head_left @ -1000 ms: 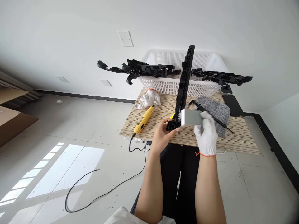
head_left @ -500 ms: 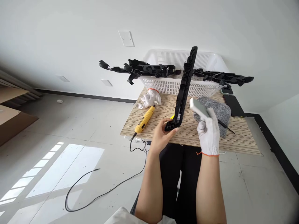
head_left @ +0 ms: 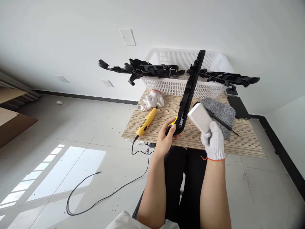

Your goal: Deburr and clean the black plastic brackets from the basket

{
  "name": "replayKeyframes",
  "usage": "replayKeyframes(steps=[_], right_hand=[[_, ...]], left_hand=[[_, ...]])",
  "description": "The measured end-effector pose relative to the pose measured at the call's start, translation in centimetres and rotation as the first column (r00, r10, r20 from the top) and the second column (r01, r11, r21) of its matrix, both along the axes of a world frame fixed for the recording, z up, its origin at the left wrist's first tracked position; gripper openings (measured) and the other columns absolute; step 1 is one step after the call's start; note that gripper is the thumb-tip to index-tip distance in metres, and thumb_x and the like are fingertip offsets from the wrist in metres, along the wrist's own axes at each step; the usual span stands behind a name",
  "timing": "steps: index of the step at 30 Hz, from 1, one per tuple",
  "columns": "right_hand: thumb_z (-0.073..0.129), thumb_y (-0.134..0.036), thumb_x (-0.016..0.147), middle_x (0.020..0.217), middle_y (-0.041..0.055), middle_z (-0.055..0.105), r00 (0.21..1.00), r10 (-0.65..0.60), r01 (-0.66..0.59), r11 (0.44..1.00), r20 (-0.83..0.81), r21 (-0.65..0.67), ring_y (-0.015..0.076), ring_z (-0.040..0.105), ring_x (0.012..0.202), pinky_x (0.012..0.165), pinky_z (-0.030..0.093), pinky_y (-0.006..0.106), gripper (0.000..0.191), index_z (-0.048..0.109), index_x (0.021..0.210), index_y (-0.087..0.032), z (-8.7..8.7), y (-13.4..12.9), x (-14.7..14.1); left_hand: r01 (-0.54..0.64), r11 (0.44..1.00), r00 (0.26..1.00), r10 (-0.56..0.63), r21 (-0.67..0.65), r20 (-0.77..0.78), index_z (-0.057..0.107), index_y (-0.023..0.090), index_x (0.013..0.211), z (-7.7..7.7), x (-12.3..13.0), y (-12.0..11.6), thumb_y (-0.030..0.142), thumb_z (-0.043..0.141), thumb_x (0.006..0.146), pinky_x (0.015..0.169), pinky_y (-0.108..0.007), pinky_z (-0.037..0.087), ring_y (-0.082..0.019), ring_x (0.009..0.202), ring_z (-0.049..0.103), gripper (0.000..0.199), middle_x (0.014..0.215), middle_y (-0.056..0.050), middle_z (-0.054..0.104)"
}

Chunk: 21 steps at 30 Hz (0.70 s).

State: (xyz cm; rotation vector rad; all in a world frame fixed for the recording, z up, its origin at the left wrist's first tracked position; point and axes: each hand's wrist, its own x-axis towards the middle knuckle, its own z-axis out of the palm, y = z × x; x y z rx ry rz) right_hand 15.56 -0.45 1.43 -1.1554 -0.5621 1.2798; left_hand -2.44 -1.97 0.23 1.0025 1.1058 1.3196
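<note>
My left hand [head_left: 165,137], bare, is closed on the lower, bent end of a long black plastic trim piece [head_left: 189,90]. The piece slants up and away over the basket's front edge. A small bright yellow thing [head_left: 175,121] shows beside my left fingers; its kind is unclear. In a white knit glove with an orange cuff, my right hand [head_left: 214,144] grips a flat whitish block [head_left: 199,117], its broad pale face turned up. The block is just right of the trim piece, apart from it. Behind it lie a grey cloth [head_left: 225,109] and a thin black tool [head_left: 220,121].
A white plastic basket [head_left: 166,85] stands at the table's back, with several black trim pieces [head_left: 154,70] across it. On the left lie a yellow corded power tool [head_left: 146,122] and a white glove [head_left: 153,100]. A black flat object [head_left: 238,107] is at right. Cable [head_left: 114,192] trails on the floor.
My right hand has turned the block so its pale broad face shows, and brought it slightly left and down. The trim piece has tilted a little right, and my left thumb now lies over its end.
</note>
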Motion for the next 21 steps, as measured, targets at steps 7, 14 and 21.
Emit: replayKeyframes(steps=[7, 14, 21], right_hand=[[0.071, -0.052, 0.076, 0.058, -0.0032, 0.061, 0.99, 0.105, -0.109, 0.993, -0.099, -0.036, 0.01, 0.051, 0.037, 0.029, 0.03, 0.018, 0.035, 0.057, 0.083, -0.02, -0.4, -2.5, -1.7], [0.076, -0.046, 0.075, 0.068, 0.0001, 0.069, 0.998, -0.015, 0.022, 0.995, -0.069, 0.096, 0.0091, 0.058, 0.049, 0.039, 0.039, 0.016, 0.034, 0.06, 0.089, -0.02, -0.9, -0.5, -2.8], [0.081, -0.039, 0.064, 0.07, -0.003, 0.068, 0.976, -0.13, 0.144, 0.987, -0.173, 0.068, 0.01, 0.063, 0.059, 0.051, 0.051, 0.019, 0.031, 0.064, 0.083, -0.021, -1.9, 1.5, -3.7]], left_hand=[[0.025, 1.0, 0.999, -0.025, -0.013, -0.022, 0.06, 0.022, 0.134, -0.3, 0.8, -0.1, 0.045, 0.061, 0.096, 0.072, -0.03, 0.06, -0.021, 0.091, 0.074, 0.045, 0.121, -0.01, 0.069], [0.114, 0.993, 0.993, -0.116, -0.039, -0.032, 0.06, 0.023, 0.137, -1.1, 0.8, 0.0, 0.045, 0.059, 0.097, 0.081, -0.036, 0.061, -0.026, 0.102, 0.073, 0.045, 0.134, -0.01, 0.066], [0.123, 0.992, 0.992, -0.123, -0.04, 0.016, 0.063, 0.024, 0.135, -1.0, 0.9, 0.1, 0.039, 0.059, 0.095, 0.098, -0.044, 0.058, -0.028, 0.116, 0.068, 0.043, 0.137, -0.009, 0.063]])
